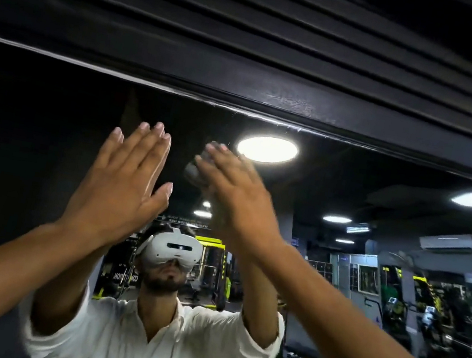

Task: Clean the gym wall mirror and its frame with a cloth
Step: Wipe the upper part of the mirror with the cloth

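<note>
Mirror (46,147): large, rigid glass, likely fragile; press lightly.
Frame (271,106): dark top rail directly above the mirror; a pale streak marks the joint.
Left hand (120,187): flat, fingers spread open, empty, below the frame.
Right hand (235,194): blurred, clamped on the cloth.
Cloth (193,171): small, dark, soft wad just below the frame; open glass on both sides.

The mirror (46,147) is glossy glass, its dark frame (287,106) painted with a dull sheen, the cloth (195,170) grey and soft.
</note>
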